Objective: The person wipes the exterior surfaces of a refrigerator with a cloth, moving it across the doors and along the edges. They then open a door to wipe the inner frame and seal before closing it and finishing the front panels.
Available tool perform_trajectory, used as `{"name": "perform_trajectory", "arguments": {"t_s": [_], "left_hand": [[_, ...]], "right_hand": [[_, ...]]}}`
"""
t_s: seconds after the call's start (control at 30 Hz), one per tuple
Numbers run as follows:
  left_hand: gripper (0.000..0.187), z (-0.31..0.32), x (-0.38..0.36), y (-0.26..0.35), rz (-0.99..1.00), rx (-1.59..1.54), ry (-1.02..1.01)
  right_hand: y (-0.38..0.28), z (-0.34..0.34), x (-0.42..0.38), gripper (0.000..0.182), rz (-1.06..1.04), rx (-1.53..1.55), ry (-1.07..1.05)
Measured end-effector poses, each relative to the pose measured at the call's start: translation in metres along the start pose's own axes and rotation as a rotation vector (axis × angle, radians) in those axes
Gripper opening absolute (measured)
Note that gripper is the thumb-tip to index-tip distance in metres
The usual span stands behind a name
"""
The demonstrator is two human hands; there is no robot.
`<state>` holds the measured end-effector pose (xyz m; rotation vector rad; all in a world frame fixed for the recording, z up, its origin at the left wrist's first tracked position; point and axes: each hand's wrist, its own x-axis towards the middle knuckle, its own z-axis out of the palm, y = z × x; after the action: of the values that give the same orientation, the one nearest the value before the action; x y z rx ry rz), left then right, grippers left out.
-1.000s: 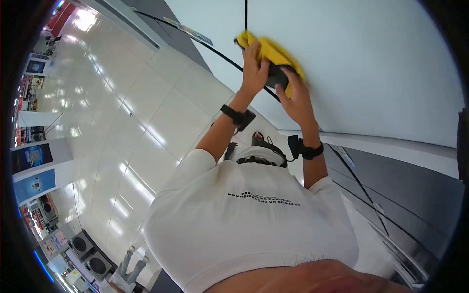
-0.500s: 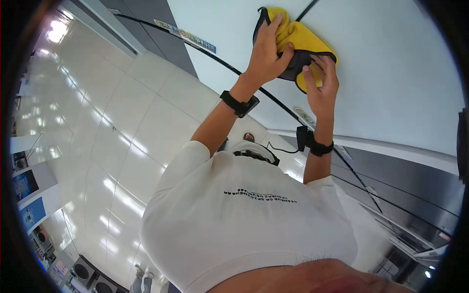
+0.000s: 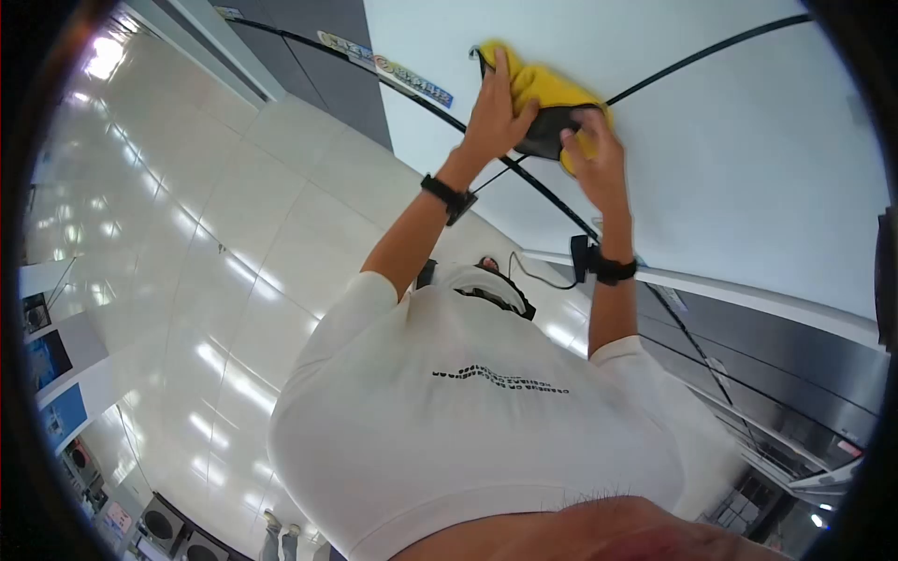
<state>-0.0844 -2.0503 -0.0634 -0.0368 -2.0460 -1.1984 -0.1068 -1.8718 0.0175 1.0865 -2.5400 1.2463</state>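
- One pale, glossy floor (image 3: 234, 309): left half of the frame, streaked with reflected lights.
- White panel (image 3: 730, 168): upper right; a black seam (image 3: 711, 58) curves down from the top right corner to the cloth's right end.
- White shirt (image 3: 486, 430), worn by the person: lower centre, with dark lettering across it.
- Yellow-and-dark-grey cloth (image 3: 552, 89): upper centre, bunched against the white panel, its yellow part above and its dark part between the hands.
- Left hand (image 3: 494, 117): upper centre, on the cloth's left end; fingers extended, thumb spread to the right.
- Right hand (image 3: 599, 168): just right of the left hand, on the cloth's right end; fingers bent. Whether they pinch the fabric cannot be told.
- Label strip (image 3: 413, 81): upper left of centre, along the white panel's edge.
- Black wrist straps (image 3: 615, 271): one on each forearm, near the frame's middle.
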Motion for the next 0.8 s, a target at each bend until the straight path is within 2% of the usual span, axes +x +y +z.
{"name": "perform_trajectory", "arguments": {"t_s": [0.03,0.1,0.17,0.2,0.23,0.3,0.33,0.37,0.43,0.5,0.53,0.57,0.6,0.63,0.67,0.7,0.73,0.77,0.8], "left_hand": [[0.087,-0.012,0.020,0.006,0.064,-0.030,0.049],[0.087,-0.043,0.058,0.033,0.046,-0.103,0.039],[0.078,-0.049,0.094,0.045,0.181,-0.115,0.282],[0.083,-0.061,0.105,0.055,0.124,-0.137,0.227],[0.083,-0.064,0.111,0.054,0.123,-0.131,0.226],[0.083,-0.061,0.123,0.049,0.242,-0.043,0.338],[0.076,-0.057,0.121,0.045,0.291,0.142,0.451],[0.076,-0.059,0.112,0.037,0.295,0.146,0.447],[0.086,-0.057,0.075,0.010,0.212,-0.084,0.123],[0.086,-0.031,0.025,-0.031,0.117,0.084,0.168],[0.086,-0.023,0.003,-0.045,-0.032,-0.163,0.059],[0.086,-0.014,-0.023,-0.057,-0.230,-0.160,-0.056],[0.083,0.019,-0.057,-0.100,-0.257,-0.266,-0.117],[0.074,0.063,-0.087,-0.147,-0.413,-0.715,-0.211],[0.057,0.009,-0.065,-0.054,-0.358,-0.245,-0.430],[0.043,0.023,-0.082,-0.063,-0.335,-0.353,-0.415],[0.038,0.057,-0.110,-0.097,-0.354,-0.216,-0.428],[0.039,0.068,-0.119,-0.103,-0.300,-0.059,-0.476],[0.039,0.068,-0.120,-0.103,-0.312,-0.065,-0.467]], "right_hand": [[-0.017,-0.009,0.007,0.033,-0.102,0.007,0.049],[-0.042,-0.023,0.018,0.031,-0.057,-0.005,0.182],[-0.037,-0.023,0.037,0.030,-0.235,0.104,0.414],[-0.041,-0.025,0.046,0.033,-0.263,0.090,0.470],[-0.044,-0.025,0.058,0.033,-0.262,0.097,0.470],[-0.051,-0.023,0.078,0.031,-0.347,0.173,0.489],[-0.060,-0.020,0.084,0.030,-0.400,-0.028,0.544],[-0.063,-0.012,0.085,0.030,-0.399,-0.022,0.548],[-0.063,0.001,0.082,0.030,-0.457,-0.343,0.498],[-0.051,0.025,0.072,0.023,-0.367,-0.281,0.351],[-0.046,0.038,0.066,0.021,-0.373,-0.284,0.290],[-0.039,0.052,0.061,0.019,-0.387,-0.285,0.231],[-0.024,0.066,0.053,0.020,-0.340,-0.309,0.135],[-0.008,0.080,0.043,0.021,-0.292,-0.335,0.037],[0.006,0.092,0.033,0.023,-0.199,-0.356,-0.066],[0.016,0.101,0.023,0.026,-0.107,-0.379,-0.173],[0.027,0.110,0.014,0.028,-0.063,-0.341,-0.203],[0.035,0.115,0.008,0.030,-0.015,-0.305,-0.236],[0.035,0.117,0.005,0.032,0.068,-0.275,-0.300]]}}
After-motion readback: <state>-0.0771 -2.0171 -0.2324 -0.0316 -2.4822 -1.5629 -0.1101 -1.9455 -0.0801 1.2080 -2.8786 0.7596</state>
